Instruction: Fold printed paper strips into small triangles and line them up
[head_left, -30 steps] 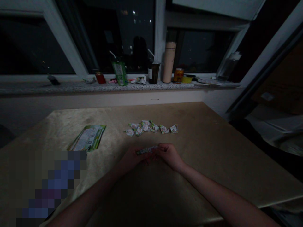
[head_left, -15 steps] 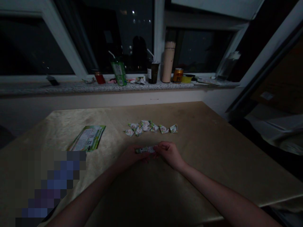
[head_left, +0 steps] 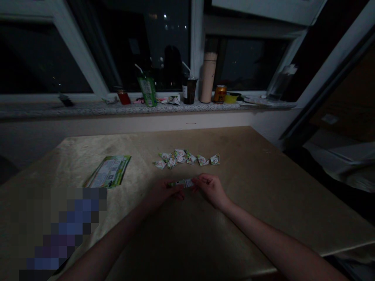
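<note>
Two hands (head_left: pixel 187 191) on folded paper strip (head_left: pixel 182 182)

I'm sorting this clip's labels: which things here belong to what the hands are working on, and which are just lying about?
In hand:
left hand and right hand, each pinching an end of the folded paper strip
row of small folded pieces
green leaflet

Lying about, on the windowsill:
green carton
dark cup
tall flask
orange can
red jar

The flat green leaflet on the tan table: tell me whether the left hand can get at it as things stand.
Probably yes. The flat green leaflet lies uncovered on the tan table, on the left hand's own side, with bare tabletop between them. That hand would first have to release the narrow folded paper strip.
</note>
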Action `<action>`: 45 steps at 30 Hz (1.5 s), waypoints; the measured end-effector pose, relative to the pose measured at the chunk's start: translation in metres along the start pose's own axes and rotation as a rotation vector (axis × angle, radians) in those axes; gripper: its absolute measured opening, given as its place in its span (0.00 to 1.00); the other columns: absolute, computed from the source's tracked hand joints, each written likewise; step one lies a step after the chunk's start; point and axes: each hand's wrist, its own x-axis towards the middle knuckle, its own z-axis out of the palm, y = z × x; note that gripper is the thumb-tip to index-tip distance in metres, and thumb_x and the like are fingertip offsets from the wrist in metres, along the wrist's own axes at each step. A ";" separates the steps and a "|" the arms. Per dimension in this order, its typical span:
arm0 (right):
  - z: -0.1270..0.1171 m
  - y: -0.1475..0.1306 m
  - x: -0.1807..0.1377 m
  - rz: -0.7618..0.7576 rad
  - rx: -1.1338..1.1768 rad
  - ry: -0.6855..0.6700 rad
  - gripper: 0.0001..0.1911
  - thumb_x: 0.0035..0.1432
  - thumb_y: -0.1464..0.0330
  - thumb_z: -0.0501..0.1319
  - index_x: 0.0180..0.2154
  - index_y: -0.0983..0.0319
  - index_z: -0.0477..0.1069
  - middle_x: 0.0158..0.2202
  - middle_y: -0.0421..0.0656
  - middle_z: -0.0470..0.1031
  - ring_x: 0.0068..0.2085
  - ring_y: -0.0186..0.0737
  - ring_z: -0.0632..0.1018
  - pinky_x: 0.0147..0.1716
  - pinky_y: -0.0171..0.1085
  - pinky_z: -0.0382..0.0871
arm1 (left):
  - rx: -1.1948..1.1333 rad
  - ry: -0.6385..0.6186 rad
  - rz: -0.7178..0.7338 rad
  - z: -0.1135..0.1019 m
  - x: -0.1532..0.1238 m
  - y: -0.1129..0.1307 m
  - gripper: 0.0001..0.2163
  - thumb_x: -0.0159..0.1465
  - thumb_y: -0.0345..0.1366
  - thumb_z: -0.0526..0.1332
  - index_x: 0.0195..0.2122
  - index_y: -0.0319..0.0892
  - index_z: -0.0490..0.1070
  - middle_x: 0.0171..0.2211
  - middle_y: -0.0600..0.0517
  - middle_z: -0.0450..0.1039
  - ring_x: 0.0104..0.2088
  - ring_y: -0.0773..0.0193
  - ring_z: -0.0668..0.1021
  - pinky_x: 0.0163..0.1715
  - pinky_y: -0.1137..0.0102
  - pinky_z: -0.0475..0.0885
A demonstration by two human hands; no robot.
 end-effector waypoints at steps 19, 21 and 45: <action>-0.003 -0.002 0.000 0.033 0.061 -0.056 0.18 0.49 0.53 0.65 0.26 0.62 0.73 0.22 0.40 0.75 0.24 0.35 0.74 0.25 0.33 0.66 | -0.226 -0.137 0.001 -0.006 0.008 -0.013 0.28 0.60 0.61 0.51 0.33 0.38 0.74 0.28 0.45 0.77 0.29 0.55 0.79 0.35 0.63 0.72; -0.003 -0.001 0.001 0.036 0.056 -0.073 0.17 0.48 0.54 0.65 0.26 0.62 0.73 0.22 0.40 0.75 0.24 0.35 0.74 0.25 0.33 0.66 | -0.182 -0.157 0.014 -0.007 0.004 -0.010 0.23 0.60 0.56 0.56 0.33 0.39 0.75 0.30 0.48 0.77 0.31 0.56 0.78 0.36 0.65 0.71; 0.007 0.008 0.004 0.191 0.305 -0.070 0.18 0.37 0.68 0.71 0.33 0.62 0.71 0.31 0.38 0.79 0.32 0.36 0.79 0.37 0.35 0.71 | 0.028 -0.074 0.063 0.006 0.001 0.003 0.16 0.61 0.49 0.59 0.39 0.41 0.73 0.36 0.50 0.77 0.37 0.55 0.78 0.36 0.67 0.71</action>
